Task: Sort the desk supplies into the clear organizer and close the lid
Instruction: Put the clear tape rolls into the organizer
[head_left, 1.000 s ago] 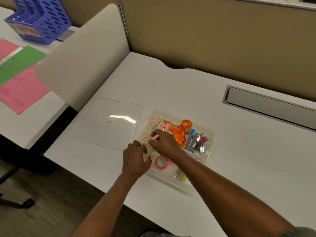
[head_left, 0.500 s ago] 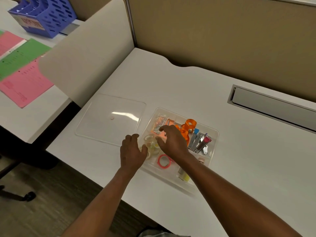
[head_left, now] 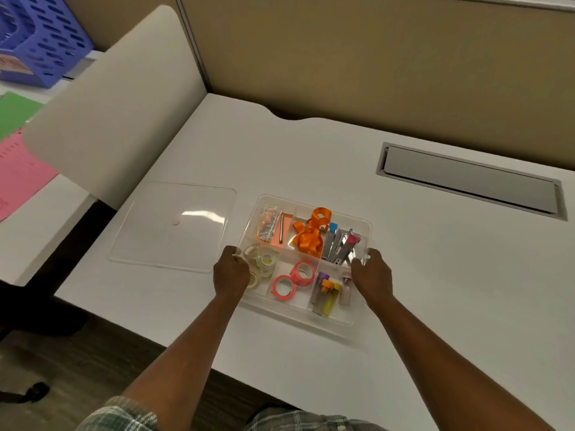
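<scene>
lid (head_left: 174, 225) flat on desk (head_left: 311, 157), left of organizer (head_left: 357, 320), apart

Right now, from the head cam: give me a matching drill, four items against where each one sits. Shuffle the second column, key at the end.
Items
1. orange ribbon
2. pink tape rolls
3. clear lid
4. staplers

Places
A. flat on the desk, left of the organizer
B. far row, right compartment
C. near row, middle compartment
D. far row, middle compartment

Pairs: 1-D, 2-C, 3-A, 4-B
</scene>
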Action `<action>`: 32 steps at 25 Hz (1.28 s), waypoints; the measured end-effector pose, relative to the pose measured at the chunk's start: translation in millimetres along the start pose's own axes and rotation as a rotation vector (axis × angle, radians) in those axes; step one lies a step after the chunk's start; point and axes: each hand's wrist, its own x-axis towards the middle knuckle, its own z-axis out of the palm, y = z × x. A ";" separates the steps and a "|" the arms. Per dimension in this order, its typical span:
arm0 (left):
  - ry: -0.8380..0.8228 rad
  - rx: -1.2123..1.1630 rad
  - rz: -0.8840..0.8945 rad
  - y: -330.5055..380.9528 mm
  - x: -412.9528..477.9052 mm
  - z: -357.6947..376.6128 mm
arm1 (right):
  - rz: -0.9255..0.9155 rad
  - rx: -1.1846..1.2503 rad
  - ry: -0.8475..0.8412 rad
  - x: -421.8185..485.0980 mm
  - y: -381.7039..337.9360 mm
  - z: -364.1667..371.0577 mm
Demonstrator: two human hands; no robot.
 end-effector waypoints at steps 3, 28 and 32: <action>-0.019 0.000 -0.002 9.2 -12.4 15.3 | 0.025 0.006 0.035 3.8 16.9 -19.5; 0.034 0.511 0.249 10.6 -0.3 36.6 | 0.060 -0.166 0.298 15.1 81.5 -75.9; 0.086 0.594 0.039 -14.0 26.4 9.1 | 0.081 -0.245 0.324 15.2 80.4 -68.7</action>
